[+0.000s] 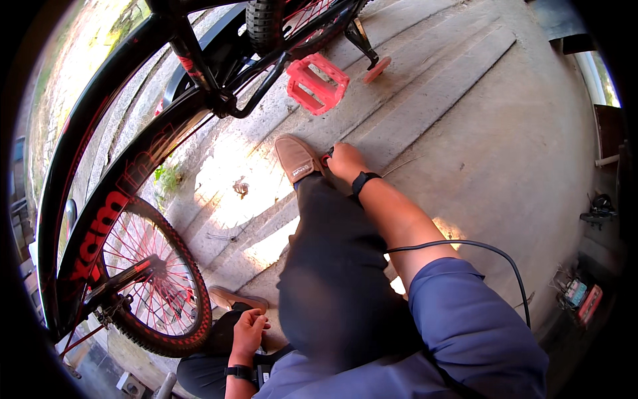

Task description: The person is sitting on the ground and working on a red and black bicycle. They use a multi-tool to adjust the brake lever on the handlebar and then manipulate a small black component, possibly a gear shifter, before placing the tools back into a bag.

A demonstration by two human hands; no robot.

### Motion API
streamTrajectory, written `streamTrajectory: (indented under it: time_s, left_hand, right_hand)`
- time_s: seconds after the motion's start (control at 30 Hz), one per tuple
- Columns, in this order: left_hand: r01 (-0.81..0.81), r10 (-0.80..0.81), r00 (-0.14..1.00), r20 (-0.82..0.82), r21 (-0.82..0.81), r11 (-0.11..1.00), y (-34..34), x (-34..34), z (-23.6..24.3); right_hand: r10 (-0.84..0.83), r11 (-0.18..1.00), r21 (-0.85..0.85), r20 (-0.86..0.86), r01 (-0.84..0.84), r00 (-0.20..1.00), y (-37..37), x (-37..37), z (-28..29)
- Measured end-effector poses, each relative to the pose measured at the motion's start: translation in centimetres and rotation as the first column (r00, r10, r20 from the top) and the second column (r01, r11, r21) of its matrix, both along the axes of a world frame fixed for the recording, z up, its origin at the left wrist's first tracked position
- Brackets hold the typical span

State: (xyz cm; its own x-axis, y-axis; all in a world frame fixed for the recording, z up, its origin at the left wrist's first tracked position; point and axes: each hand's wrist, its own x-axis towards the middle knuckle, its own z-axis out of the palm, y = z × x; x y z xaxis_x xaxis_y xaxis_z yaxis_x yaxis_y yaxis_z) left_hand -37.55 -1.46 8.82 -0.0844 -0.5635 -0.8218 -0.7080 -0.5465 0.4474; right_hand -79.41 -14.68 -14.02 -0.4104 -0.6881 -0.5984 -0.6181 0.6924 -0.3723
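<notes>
My right hand (347,161) is closed beside the brown shoe (296,156) on my outstretched foot, low over the ground. From its fingers pokes a small black and red piece (325,157); most of it is hidden, so I cannot tell its kind. My left hand (248,330) hangs by my other leg, near the second brown shoe (239,298). Its fingers are curled together and nothing shows in them. To the left stands a black bicycle (143,149) with red markings. Its red pedal (318,84) is just beyond my shoe, and its red-spoked wheel (159,286) is left of my legs.
A kickstand (361,43) with a red foot props on the concrete slabs. Thin metal pieces (221,237) and a small brown clump (241,187) lie on the ground. A black cable (492,247) loops by my right arm. At far right sits a red box (589,304).
</notes>
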Motion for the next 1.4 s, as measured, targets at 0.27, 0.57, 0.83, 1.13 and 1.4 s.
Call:
streamTrajectory:
  time_s: [0.27, 0.57, 0.83, 1.13, 1.4]
  left_hand:
    - [-0.18, 0.18, 0.984, 0.018, 0.111, 0.977, 0.9, 1.3, -1.9]
    - [-0.233, 0.234, 0.97, -0.071, 0.022, 0.972, 0.1, -0.9, 0.9]
    - [-0.45, 0.307, 0.794, -0.525, -0.166, 0.878, -1.9, -4.3, 11.3]
    - [-0.406, 0.303, -0.107, -0.947, 0.32, 0.856, 2.9, -3.5, 18.8]
    - [-0.511, 0.325, -0.55, -0.77, 0.617, 0.598, 10.0, 5.3, 16.8]
  right_hand:
    - [0.089, 0.995, -0.042, -0.022, -0.09, 0.996, -0.5, 0.0, -1.3]
    - [-0.038, 0.898, -0.368, 0.483, 0.242, 0.875, -0.1, -4.6, 10.2]
    - [0.463, 0.634, -0.768, 0.47, 0.091, 0.751, 2.7, -2.2, 33.1]
    - [0.961, -0.102, -0.925, -0.187, -0.365, 0.204, 8.7, 20.0, 47.2]
    - [0.815, -0.557, -0.714, -0.567, -0.424, -0.114, 13.3, 35.4, 45.1]
